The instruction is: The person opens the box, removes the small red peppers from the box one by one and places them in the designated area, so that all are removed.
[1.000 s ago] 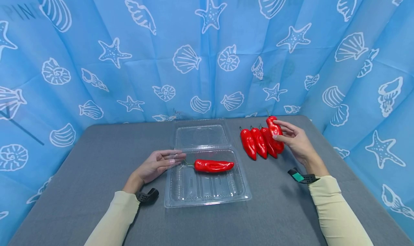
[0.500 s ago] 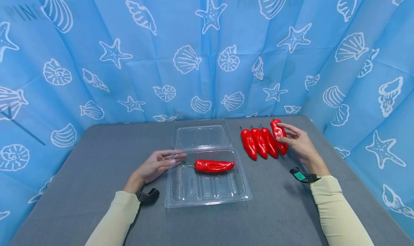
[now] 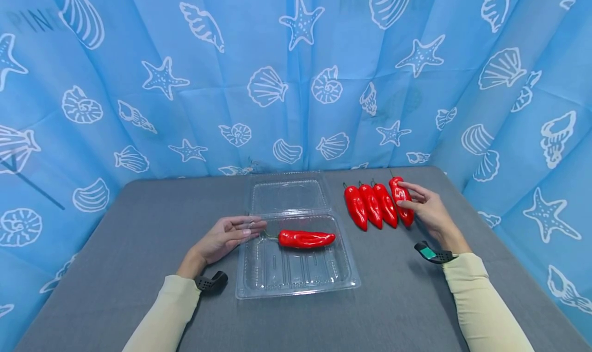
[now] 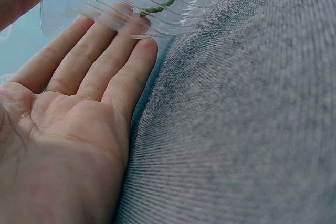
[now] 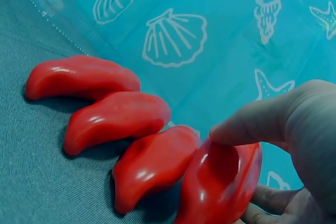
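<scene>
In the head view my right hand (image 3: 427, 208) pinches a glossy red pepper (image 3: 401, 202) between thumb and fingers, at the right end of a row. Three similar red peppers (image 3: 370, 206) lie side by side left of it, stems pointing away. My left hand (image 3: 226, 239) is at the left rim of an opened clear plastic clamshell box (image 3: 296, 280). Its fingers (image 4: 126, 85) are nearly straight and reach against the outside of the box in the left wrist view. Inside the box another red pepper (image 3: 307, 239) lies crosswise, its green stem (image 4: 165, 2) toward the left hand.
The box's lid (image 3: 288, 193) is laid back toward the far table edge. A grey cloth (image 3: 115, 270) covers the table. Behind and around it hangs a blue curtain (image 3: 296, 49) with white shell and starfish prints. Each wrist wears a black strap (image 3: 435, 253).
My right hand has shifted slightly right and lower with its pepper, from overlapping the row to lying beside it. The left hand and the box have stayed in place.
</scene>
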The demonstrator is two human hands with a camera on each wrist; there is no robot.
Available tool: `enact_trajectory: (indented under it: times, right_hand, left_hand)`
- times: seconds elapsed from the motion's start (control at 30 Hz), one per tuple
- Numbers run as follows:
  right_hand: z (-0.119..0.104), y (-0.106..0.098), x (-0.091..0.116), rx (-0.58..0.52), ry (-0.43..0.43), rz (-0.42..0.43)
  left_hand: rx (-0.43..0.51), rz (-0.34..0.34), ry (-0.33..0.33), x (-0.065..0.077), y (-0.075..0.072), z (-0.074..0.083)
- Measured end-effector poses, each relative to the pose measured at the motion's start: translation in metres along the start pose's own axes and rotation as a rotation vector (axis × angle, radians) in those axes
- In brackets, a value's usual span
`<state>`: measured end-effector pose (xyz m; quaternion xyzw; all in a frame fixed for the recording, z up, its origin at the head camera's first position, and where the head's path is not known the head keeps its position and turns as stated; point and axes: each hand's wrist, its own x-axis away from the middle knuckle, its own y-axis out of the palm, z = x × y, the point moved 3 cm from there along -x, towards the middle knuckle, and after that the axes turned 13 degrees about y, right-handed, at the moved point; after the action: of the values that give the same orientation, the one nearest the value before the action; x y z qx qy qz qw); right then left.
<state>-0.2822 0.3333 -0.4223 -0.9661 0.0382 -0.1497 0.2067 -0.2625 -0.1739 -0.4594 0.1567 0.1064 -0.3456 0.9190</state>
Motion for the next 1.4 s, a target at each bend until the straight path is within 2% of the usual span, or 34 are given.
enact_trajectory:
  times: [0.43, 0.8, 1.0, 1.4]
  right_hand:
    - [0.008, 0.005, -0.006, 0.016, 0.005, 0.025]
    - [0.012, 0.010, -0.009, 0.025, 0.013, 0.088]
    - [0.012, 0.013, -0.007, 0.028, -0.009, 0.075]
    - [0.010, 0.016, -0.011, 0.029, 0.013, 0.063]
  left_hand:
    - [-0.015, 0.015, -0.013, 0.000, 0.001, 0.001]
    - [-0.009, 0.013, -0.007, -0.001, -0.002, -0.001]
    - [-0.008, 0.012, -0.003, -0.001, -0.002, -0.002]
    - [-0.012, 0.026, -0.013, -0.001, 0.001, 0.000]
